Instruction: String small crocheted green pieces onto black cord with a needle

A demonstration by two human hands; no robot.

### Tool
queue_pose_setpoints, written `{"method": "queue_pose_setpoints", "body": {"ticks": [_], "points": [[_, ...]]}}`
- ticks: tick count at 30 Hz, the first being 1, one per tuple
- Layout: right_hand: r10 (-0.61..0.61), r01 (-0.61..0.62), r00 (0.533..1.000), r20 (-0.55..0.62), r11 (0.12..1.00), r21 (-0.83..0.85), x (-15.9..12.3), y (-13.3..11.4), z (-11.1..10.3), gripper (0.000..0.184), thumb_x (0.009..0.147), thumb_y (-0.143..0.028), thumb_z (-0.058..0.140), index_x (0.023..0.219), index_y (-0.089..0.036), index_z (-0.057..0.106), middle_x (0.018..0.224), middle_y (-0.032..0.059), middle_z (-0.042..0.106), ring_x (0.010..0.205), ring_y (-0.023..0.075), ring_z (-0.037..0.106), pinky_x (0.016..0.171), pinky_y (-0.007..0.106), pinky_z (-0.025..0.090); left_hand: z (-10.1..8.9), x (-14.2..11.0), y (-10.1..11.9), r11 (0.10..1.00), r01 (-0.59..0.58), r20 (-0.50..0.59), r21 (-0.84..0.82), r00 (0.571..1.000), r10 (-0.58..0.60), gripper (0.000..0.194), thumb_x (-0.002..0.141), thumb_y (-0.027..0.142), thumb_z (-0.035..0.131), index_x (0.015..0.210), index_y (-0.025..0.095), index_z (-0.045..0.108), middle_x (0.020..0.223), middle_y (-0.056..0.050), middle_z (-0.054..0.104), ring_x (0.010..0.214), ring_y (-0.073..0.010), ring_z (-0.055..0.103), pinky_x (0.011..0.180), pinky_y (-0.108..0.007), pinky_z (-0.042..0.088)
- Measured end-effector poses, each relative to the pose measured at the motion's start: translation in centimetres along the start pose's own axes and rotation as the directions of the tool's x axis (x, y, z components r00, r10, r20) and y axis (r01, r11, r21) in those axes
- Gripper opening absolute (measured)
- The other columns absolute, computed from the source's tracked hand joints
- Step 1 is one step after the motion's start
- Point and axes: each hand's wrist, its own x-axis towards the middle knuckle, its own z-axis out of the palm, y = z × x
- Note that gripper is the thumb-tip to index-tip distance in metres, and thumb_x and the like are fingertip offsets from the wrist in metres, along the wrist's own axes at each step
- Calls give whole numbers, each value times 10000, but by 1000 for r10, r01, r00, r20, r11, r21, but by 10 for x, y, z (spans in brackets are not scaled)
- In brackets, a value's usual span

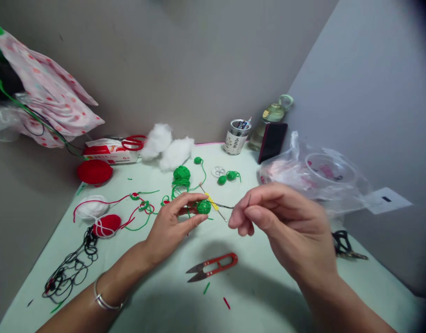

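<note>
My left hand [178, 215] pinches a small green crocheted ball [203, 207] between thumb and fingers. A thin black thread [224, 206] runs from the ball to my right hand [278, 222], whose fingers are closed on it. Between those fingertips a thin dark sliver shows; whether it is a needle or the thread's end, I cannot tell. Just behind the ball lies a crochet hook with a yellow grip [216, 206]. Red-handled thread snips [213, 267] rest on the table below my hands, blades pointing left.
Green yarn [181, 175], small green balls [231, 175] and white stuffing [176, 152] lie toward the back. At left are red yarn [108, 225] and tangled black cord [72, 263]. A pen tin [236, 138], phone [272, 142], bottle [274, 112] and plastic bag [313, 173] stand at the back right.
</note>
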Motion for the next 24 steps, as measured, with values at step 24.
{"method": "queue_pose_setpoints", "body": {"ticks": [24], "points": [[82,-81,997,0,982,-173,7,10,13,91,882,-216,709,793,-212,731,822,9,646,762,117,579,668,239,459,-6,6,5,936,89,-81,-341,989,-123,286,847,300,744,1122,269,672,948,23,660,867,-137,669,852,-258,503]]}}
